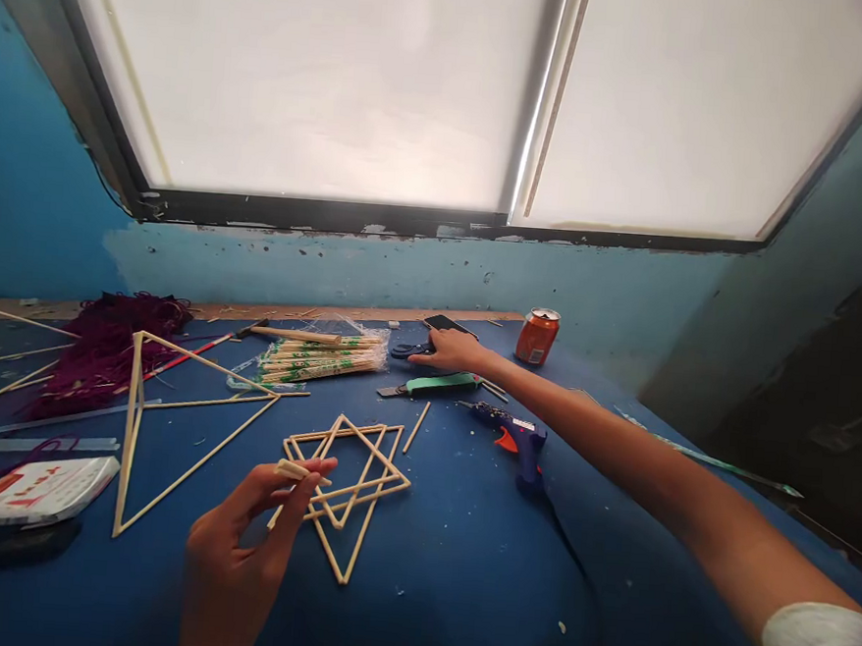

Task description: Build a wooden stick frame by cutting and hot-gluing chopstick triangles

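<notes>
Nearest, the left hand [241,556] is closed in a pinch on short bamboo sticks [301,471], gripping them between thumb and fingertips at the near edge of the star-shaped stick frame [389,468] on the blue table cover [457,581]. Pieces this short could slip from the pinch and scatter among the frame's thin joints. Farther out lies the hot glue gun [515,437], its orange trigger showing, and a careless reach could knock it. The right hand [450,351] is open and relaxed, fingers extended over black scissors [406,351], just beyond a green utility knife [433,385] — a drag of the wrist could catch that blade. Beyond stands an orange drink can [537,336] — a wide sweep of the arm could tip it.
</notes>
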Action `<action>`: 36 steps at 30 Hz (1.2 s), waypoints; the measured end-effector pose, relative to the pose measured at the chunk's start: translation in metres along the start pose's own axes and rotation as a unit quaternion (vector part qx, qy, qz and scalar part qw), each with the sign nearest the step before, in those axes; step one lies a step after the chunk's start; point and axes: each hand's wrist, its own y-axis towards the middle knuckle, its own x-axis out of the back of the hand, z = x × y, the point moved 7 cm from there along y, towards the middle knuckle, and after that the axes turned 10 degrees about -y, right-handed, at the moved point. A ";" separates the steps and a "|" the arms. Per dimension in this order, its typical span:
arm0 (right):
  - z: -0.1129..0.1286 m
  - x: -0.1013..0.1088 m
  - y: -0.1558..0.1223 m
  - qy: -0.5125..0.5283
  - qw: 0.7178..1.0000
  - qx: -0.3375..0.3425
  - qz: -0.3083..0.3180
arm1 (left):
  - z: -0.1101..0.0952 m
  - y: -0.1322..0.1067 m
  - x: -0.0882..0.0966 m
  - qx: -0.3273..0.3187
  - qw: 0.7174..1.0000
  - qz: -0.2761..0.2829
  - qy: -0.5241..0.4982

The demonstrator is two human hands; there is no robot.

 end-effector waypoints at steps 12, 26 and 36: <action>0.015 -0.008 0.006 -0.077 0.991 0.107 -0.031 | 0.009 0.003 -0.005 0.040 0.997 0.061 0.009; 0.088 0.140 -0.013 -0.052 0.974 0.125 -0.184 | 0.010 0.002 -0.006 0.077 0.992 0.071 -0.070; 0.298 0.134 0.099 -0.015 0.927 0.323 -0.190 | 0.015 -0.002 0.004 0.134 0.983 0.033 -0.125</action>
